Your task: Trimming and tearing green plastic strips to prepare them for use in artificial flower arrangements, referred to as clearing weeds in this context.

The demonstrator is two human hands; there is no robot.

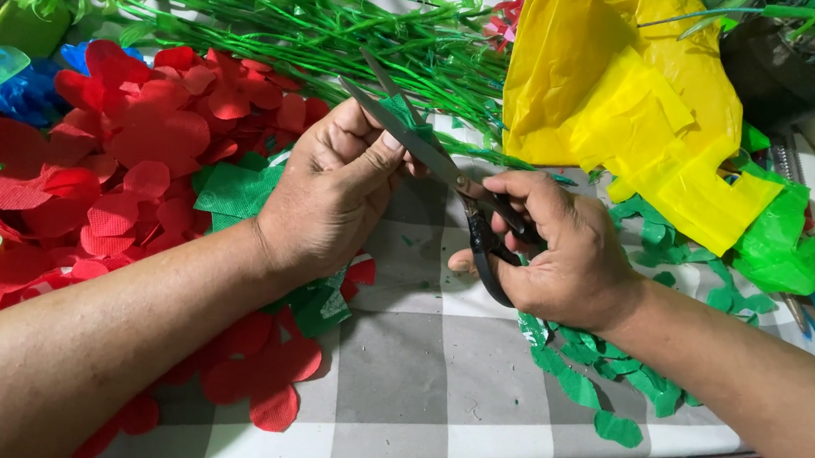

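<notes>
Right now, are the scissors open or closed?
Open. The two blades of the scissors spread apart toward their tips, with a small green piece between them, held by the left hand.

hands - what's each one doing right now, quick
Left hand: closed, pinching a small green piece between the scissor blades.
Right hand: closed around the black-handled scissors, blades open.

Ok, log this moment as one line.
left hand: pinching small green piece | right hand: working black-handled scissors, blades open around piece | red petals left | green cut leaves right | checked tablecloth
</notes>
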